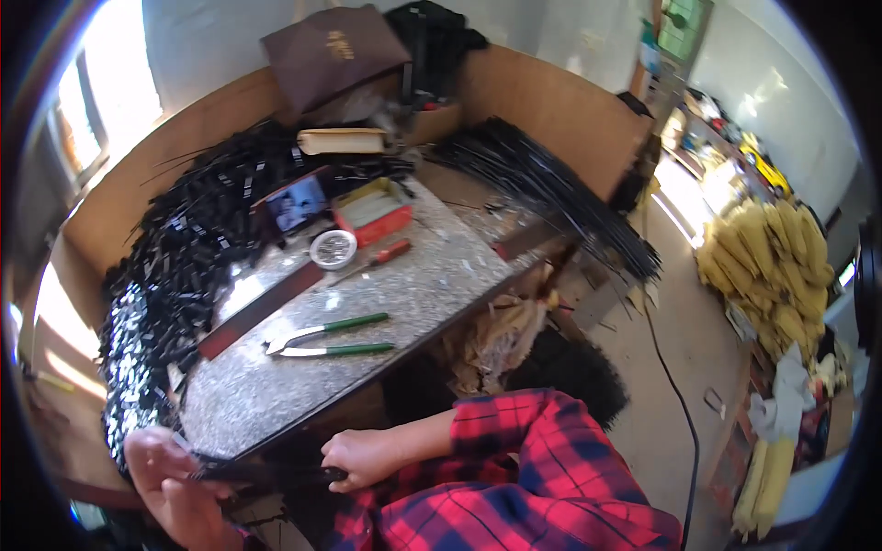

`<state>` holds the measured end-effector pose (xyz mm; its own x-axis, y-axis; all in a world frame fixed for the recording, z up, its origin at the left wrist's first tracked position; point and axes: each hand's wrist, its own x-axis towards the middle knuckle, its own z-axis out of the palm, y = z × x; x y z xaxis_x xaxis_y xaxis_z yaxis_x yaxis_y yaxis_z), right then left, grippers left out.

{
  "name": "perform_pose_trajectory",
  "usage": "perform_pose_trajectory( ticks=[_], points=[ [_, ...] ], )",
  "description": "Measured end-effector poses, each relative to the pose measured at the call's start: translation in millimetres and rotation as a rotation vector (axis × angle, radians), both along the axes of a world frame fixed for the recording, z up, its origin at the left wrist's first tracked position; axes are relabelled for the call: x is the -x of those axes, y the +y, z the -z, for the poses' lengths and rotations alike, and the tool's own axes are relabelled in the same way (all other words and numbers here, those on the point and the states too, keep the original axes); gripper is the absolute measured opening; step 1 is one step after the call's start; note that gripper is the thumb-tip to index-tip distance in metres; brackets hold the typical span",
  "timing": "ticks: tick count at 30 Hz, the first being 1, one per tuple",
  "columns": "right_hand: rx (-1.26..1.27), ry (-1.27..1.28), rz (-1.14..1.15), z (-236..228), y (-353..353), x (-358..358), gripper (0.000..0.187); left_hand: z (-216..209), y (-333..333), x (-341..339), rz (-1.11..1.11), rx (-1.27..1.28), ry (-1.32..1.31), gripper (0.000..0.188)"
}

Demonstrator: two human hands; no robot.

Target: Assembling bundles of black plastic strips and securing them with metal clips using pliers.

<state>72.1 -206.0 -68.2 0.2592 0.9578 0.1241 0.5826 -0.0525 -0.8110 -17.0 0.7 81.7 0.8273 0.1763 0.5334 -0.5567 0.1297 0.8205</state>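
Note:
At the table's near edge, my right hand (363, 459) is closed in a fist round one end of a long dark thing (266, 473). The other end of this dark thing reaches my left hand (170, 482), whose curled fingers are slightly blurred and seem to grip it. Its exact kind cannot be made out. Just beyond my left hand lies a big heap of black strip-like pieces (184, 248), shiny at its near end. Green-handled pliers (335, 336) lie on the speckled stone tabletop (248, 395), out of both hands.
A reddish flat bar (262, 310), a round tub (333, 249), a red box (375, 213), a red-handled tool (390, 253) and a propped phone (294, 204) stand on the table. Long black rods (551, 184) lie at the back right. Yellow bundles (772, 262) and a cable (675, 395) are on the floor.

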Motion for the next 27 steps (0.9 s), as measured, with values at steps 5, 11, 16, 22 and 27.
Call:
perform_pose_trajectory(
  ticks=[5, 11, 16, 22, 27],
  points=[
    [0.106, 0.028, 0.003, -20, -19, -14, 0.037, -28, -42, -28, -0.032, -0.102, 0.092, 0.023],
    [0.088, -0.071, -0.194, -89, -6, -34, 0.047, -48, -26, -20, 0.140, -0.281, 0.154, 0.015],
    [-0.249, 0.313, -0.299, -175, 0, -56, 0.037, -49, -30, -22, 0.185, -0.352, 0.021, 0.007],
    [-0.248, 0.368, 0.027, -166, 8, -50, 0.020, -36, -23, -31, 0.149, -0.260, 0.078, 0.012],
    [-0.366, 0.266, 0.190, -161, 18, -42, 0.014, -32, -18, -34, 0.056, -0.200, 0.112, 0.016]
  ],
)
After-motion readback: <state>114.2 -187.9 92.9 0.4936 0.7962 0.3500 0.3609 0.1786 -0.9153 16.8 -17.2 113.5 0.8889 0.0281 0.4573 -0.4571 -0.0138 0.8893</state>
